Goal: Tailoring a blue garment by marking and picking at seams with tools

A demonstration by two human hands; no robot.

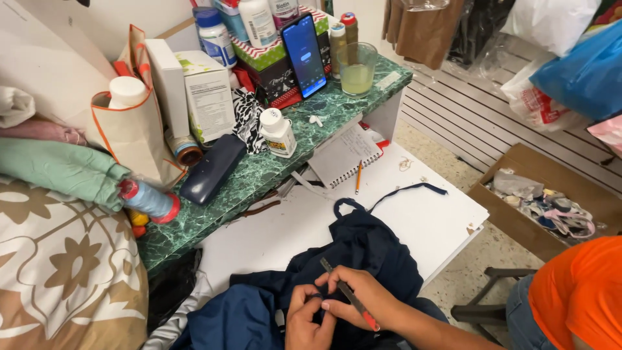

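Head view. A navy garment [363,259] lies bunched on the white worktop [434,214], one strap loop [346,204] and a loose strip [408,191] trailing toward the far edge. Both hands work at one spot on the cloth, near the bottom of the frame. The left hand [308,317] pinches a fold of fabric, apparently to keep it taut and raised. The right hand [356,295] is closed around a slim pointed tool with a red end [350,297], held like a pen with its tip on the pinched fold; whether it is a seam ripper or a marking pencil cannot be told.

Behind, a green marbled shelf [259,172] carries a smartphone [304,55] propped upright against boxes, presumably so its screen faces the worker; a glass [356,68] about half full of pale greenish liquid; a white pill bottle [277,133]; a dark spectacle case [212,168]; and a cone of blue thread [149,199] lying on its side. A spiral notebook [343,155] with a pencil [358,176] lies at the shelf's foot. On the floor to the right, a cardboard box [551,175] holds mixed fabric scraps.
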